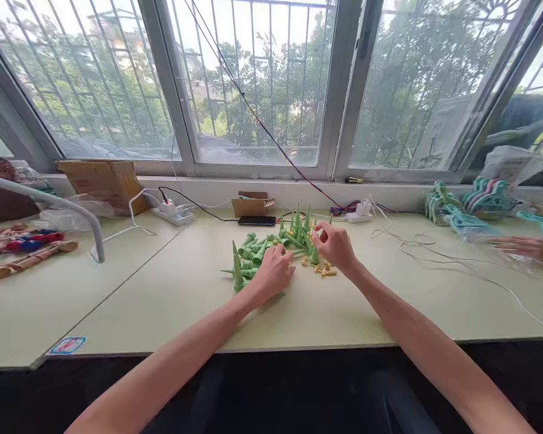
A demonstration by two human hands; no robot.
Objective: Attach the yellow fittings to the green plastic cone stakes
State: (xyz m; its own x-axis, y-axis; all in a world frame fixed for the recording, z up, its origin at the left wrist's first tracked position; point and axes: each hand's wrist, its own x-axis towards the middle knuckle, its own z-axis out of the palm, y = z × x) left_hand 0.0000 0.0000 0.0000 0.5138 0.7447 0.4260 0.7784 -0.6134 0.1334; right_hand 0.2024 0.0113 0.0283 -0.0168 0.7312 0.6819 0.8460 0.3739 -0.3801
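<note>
A heap of light green cone-shaped plastic pieces (256, 247) lies on the table, some on their sides and some standing point up. My left hand (275, 270) is at the front of the heap with its fingers curled in; a speck of yellow shows by the fingertips, too small to name. On the heap's right side, my right hand (337, 246) is raised with thumb and forefinger pinched together, close to the upright green cones (297, 220). Whatever lies in the pinch is hidden. Below it are small yellow plastic pieces (326, 271).
Behind the heap are a black phone (257, 220) and a small open cardboard box (253, 205). Power strips (174, 212) and loose white cables (423, 244) lie near the window. Another person's hand (527, 248) is at the right by teal hangers (470, 223). A metal tube (79, 211) arches at left.
</note>
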